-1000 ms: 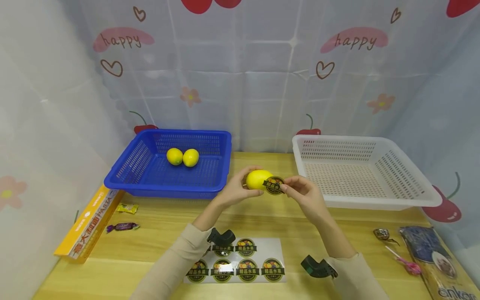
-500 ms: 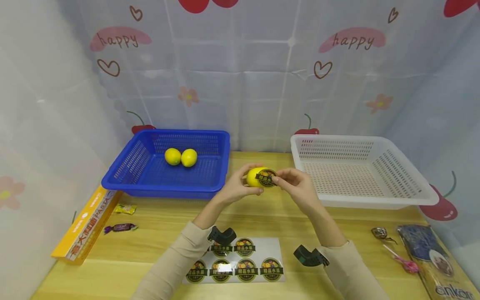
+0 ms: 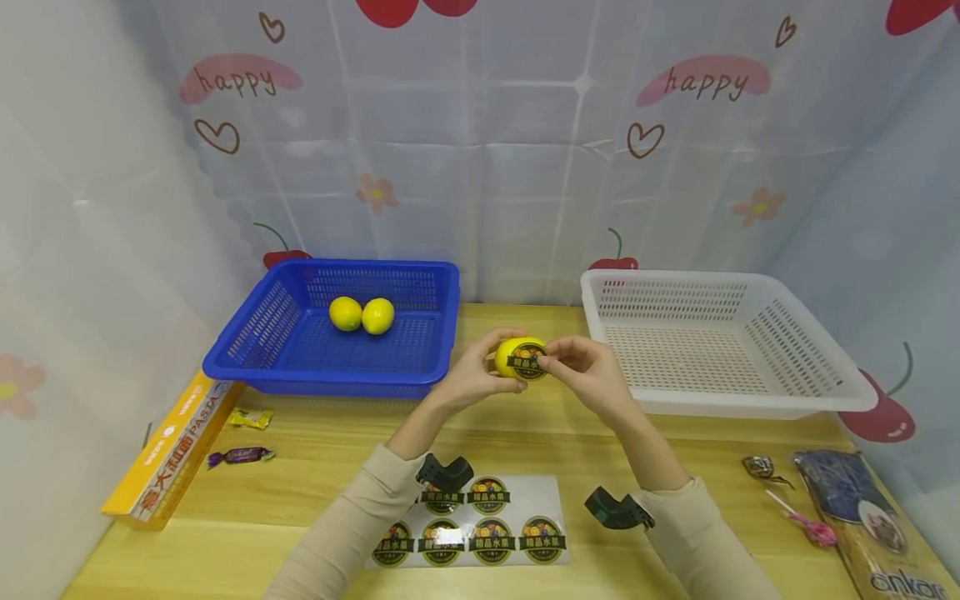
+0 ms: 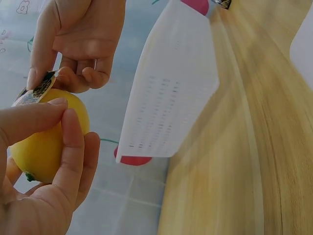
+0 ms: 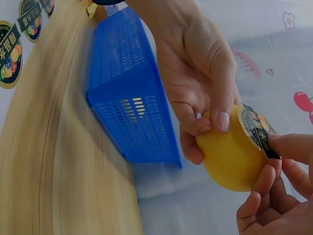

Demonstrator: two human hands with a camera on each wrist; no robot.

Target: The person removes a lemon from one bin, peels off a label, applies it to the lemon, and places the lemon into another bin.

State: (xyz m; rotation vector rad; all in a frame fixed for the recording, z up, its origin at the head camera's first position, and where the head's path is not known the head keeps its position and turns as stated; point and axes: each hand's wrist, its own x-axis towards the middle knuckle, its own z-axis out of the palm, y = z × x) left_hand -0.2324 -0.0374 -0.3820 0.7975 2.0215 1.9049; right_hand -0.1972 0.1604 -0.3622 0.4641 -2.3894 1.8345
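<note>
My left hand (image 3: 471,377) grips a yellow lemon (image 3: 502,357) above the table, between the two baskets. A round dark sticker (image 3: 525,362) with fruit pictures and lettering lies against the lemon's right side. Its right edge is pinched between the thumb and fingers of my right hand (image 3: 596,379). In the right wrist view part of the sticker (image 5: 253,128) lies along the lemon's skin, and the pinched edge stands slightly off. The left wrist view shows the lemon (image 4: 41,152) with its green stem end toward the left palm; there the sticker (image 4: 41,90) is seen nearly edge-on.
At the back left a blue basket (image 3: 322,379) holds two lemons (image 3: 362,315). A white basket (image 3: 720,402) stands back right. A sticker sheet (image 3: 536,497) lies in front. Pasta box (image 3: 168,454) and wrapped candies (image 3: 242,455) are left; lollipop (image 3: 821,533) and packet (image 3: 862,517) right.
My right hand has moved left, bringing the sticker from beside the lemon onto its surface. My left hand keeps hold of the lemon in nearly the same place.
</note>
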